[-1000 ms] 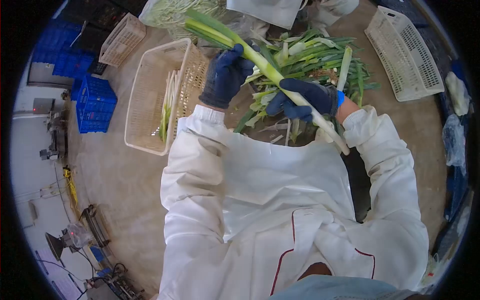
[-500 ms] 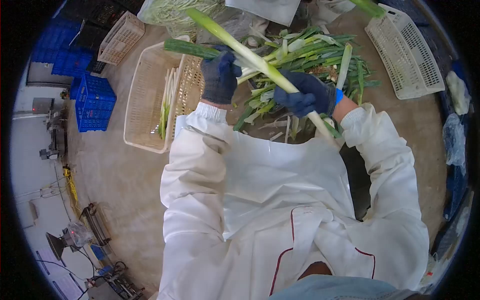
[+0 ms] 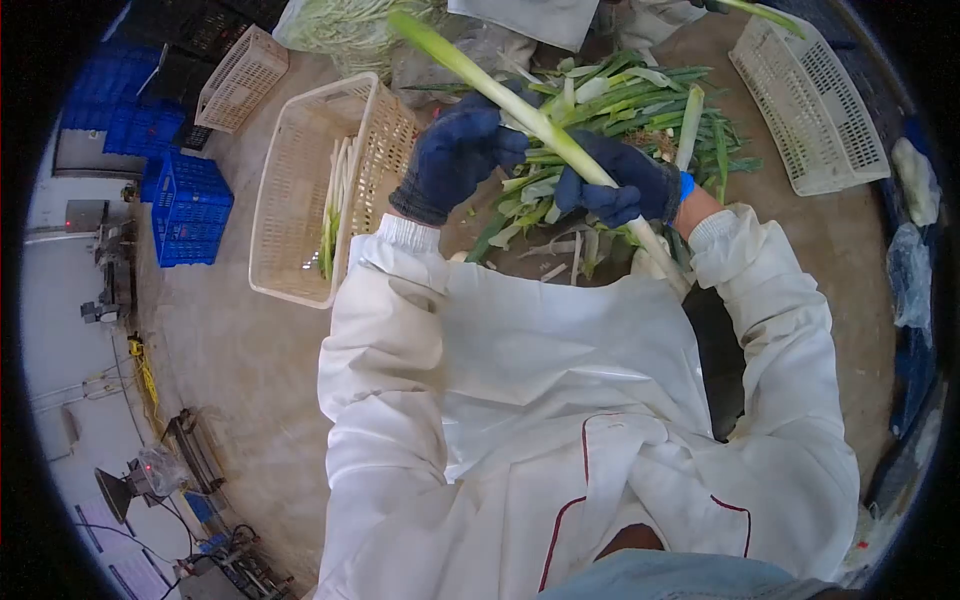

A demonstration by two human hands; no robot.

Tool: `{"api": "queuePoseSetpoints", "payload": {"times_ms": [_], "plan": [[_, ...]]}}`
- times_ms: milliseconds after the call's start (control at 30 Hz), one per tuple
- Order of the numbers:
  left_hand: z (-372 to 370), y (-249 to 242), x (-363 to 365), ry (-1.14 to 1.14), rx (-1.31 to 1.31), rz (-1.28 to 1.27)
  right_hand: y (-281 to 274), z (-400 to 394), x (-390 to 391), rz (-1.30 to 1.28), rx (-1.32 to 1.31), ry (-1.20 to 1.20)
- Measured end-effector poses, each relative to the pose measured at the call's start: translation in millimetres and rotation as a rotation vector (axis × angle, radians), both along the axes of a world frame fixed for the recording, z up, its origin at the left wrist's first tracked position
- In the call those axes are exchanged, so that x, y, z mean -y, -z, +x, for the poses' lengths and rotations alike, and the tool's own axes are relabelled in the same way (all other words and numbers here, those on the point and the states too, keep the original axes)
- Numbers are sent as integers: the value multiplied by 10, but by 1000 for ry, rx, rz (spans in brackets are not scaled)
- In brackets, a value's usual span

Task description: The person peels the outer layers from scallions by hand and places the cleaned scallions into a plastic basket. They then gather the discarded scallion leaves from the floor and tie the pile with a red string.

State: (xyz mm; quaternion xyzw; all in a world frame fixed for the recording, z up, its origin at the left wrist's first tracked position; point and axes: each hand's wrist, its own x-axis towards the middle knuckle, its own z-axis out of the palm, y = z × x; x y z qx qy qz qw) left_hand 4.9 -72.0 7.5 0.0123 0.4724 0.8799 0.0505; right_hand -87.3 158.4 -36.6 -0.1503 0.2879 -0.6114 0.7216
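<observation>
Left hand (image 3: 460, 155) shifted toward the leek (image 3: 565, 145), its grip indeterminate, right hand (image 3: 622, 183) clamped on the smooth cylindrical shaft, lower end at the apron (image 3: 570, 340) edge, ragged leafy pile (image 3: 620, 105) beyond, slender stalks (image 3: 337, 205) along the perforated plastic crate (image 3: 385, 135) right wall, open floor (image 3: 235, 345) left of it.

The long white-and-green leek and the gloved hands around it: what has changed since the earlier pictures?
The dark-blue-gloved left hand has moved right, towards the leek; the green leaf it held apart no longer shows in it. The leek's tip shifted slightly right. The dark-blue-gloved right hand still grips the leek; the cream plastic basket stayed.
</observation>
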Motion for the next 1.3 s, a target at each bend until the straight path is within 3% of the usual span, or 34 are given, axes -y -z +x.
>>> {"api": "queuePoseSetpoints", "payload": {"times_ms": [67, 133, 200, 267, 367, 500, 533, 633, 700, 800, 867, 967, 1067, 1133, 1200, 1267, 1300], "plan": [[-56, 60, 14, 74, 83, 128, -48, 23, 13, -51, -68, -57], [-41, 95, -69, -132, -51, -432, -93, 116, 61, 80, -339, 109], [-32, 128, -105, -238, -40, -570, -99, 163, 120, 186, -604, 280], [-45, 180, -107, -234, 113, -283, -60, 175, 161, 267, -861, 462], [-38, 146, -130, -232, 136, -342, -106, 155, 104, 209, -746, 470], [-70, 182, 20, -524, -71, -807, -249, 172, 10, 126, -472, 292], [-143, 217, 208, -628, -135, -915, -292, 204, -3, 144, -489, 279], [-157, 247, 553, -599, -121, -1080, -312, 252, -20, 142, -537, 280], [-105, 237, 406, -441, -35, -1090, -254, 263, 42, 129, -699, 398], [-37, 245, 4, -86, 150, -620, -104, 174, 83, 173, -837, 480], [-28, 240, -140, 49, -73, -606, -140, 203, 129, 221, -912, 550], [-66, 76, -251, 22, 133, -116, -35, 252, 133, 172, -1093, 621], [-11, 185, -218, -55, -94, -511, 17, 240, 159, 177, -1281, 682], [-44, 351, -127, -253, -470, -1072, -60, 230, 140, 212, -1112, 573], [-111, 356, -34, -354, -753, -1431, -196, 228, 90, 184, -862, 473], [-171, 321, 69, -351, -936, -1591, -294, 225, 35, 94, -535, 379], [-167, 342, 81, -343, -544, -1233, -285, 210, 21, 43, -407, 325]]}}
